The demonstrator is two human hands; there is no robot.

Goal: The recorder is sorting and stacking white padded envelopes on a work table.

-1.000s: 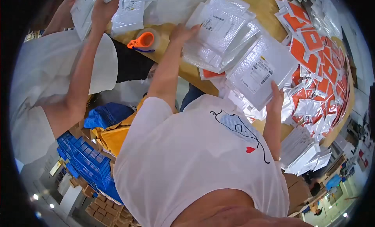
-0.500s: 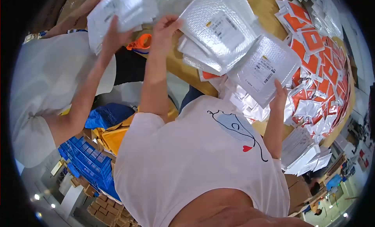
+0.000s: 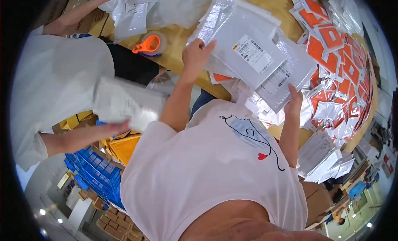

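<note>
Left fingers (image 3: 210, 47) clamp the upper mailer (image 3: 248, 48), right fingers (image 3: 292, 91) the lower mailer (image 3: 287, 73), so keep labels facing up.

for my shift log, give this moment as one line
left hand: holds upper mailer | right hand: holds lower mailer | mailers: overlapping | orange-and-white packets: piled at right

The left hand (image 3: 197, 55) pinches a flat, white, labelled plastic mailer (image 3: 248, 50) — overlapping another white labelled bubble mailer (image 3: 297, 56) in the right hand (image 3: 294, 101) — near orange-and-white packets (image 3: 343, 81).
</note>
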